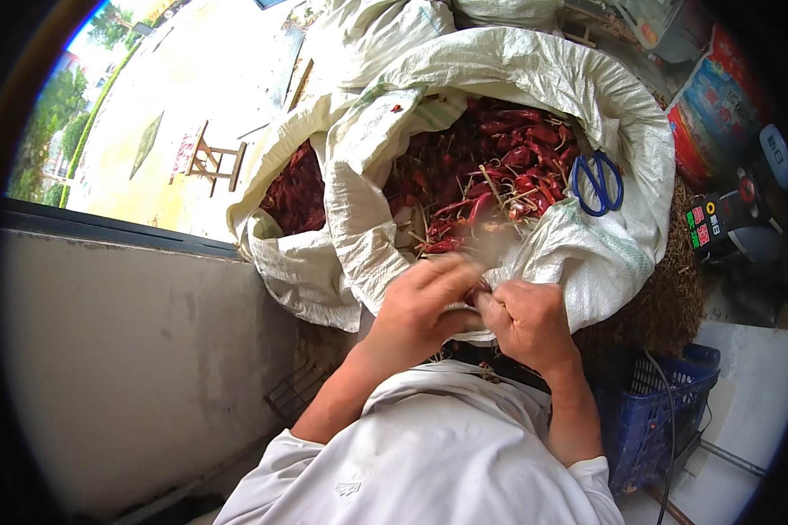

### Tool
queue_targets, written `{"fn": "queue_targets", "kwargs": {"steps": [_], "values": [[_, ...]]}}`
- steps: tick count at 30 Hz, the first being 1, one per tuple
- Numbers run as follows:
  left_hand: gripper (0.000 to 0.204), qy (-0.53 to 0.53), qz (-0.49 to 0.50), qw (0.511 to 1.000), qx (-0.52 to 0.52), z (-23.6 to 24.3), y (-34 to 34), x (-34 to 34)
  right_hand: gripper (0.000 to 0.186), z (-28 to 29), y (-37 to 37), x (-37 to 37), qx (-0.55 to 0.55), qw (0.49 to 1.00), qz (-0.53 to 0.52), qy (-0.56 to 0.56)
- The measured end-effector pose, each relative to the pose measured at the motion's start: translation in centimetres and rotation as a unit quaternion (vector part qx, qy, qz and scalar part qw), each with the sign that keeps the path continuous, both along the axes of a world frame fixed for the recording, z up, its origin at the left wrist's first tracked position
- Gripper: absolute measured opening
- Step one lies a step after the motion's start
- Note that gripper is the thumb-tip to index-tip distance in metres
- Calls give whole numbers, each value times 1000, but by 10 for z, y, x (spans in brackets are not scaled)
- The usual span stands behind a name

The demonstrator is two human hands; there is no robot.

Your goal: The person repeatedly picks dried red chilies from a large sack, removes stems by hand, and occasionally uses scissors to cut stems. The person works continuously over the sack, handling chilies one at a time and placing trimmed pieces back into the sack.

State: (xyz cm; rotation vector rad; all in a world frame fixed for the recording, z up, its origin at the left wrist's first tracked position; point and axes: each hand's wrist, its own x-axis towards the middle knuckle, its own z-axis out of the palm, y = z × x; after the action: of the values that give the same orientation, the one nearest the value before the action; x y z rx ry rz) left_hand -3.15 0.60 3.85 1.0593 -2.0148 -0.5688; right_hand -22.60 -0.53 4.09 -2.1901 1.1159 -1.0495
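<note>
In front of me a big white woven sack (635, 131) stands with its rim rolled down, full of dried red chili peppers (534, 153) with pale stems. My left hand (422, 302), smeared by motion, meets my right hand (534, 322) over the sack's near rim. Between their fingertips shows a small dark red chili pepper (479, 289), mostly hidden by the fingers. The right fingers are curled in a pinch; the left fingers bend around toward the same spot. Blue-handled scissors (597, 184) rest on the sack's right inner edge, apart from both hands.
A second white sack (276, 276) of red chilies adjoins on the left. Right of me are a blue plastic crate (657, 411), a dark machine (744, 219) and a red-and-blue bag (718, 105). A pale wall (131, 350) stands left; beyond it is a wooden stool (214, 162).
</note>
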Motion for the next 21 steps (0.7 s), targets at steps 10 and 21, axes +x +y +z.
{"fn": "queue_targets", "kwargs": {"steps": [10, 21], "values": [[31, -15, 32, 999, 35, -2, 0, -5, 28, 8, -15, 3, -62, 996, 52, 33], [11, 387, 85, 851, 345, -41, -11, 3, 25, -31, -38, -7, 337, 677, 33, -653]]}}
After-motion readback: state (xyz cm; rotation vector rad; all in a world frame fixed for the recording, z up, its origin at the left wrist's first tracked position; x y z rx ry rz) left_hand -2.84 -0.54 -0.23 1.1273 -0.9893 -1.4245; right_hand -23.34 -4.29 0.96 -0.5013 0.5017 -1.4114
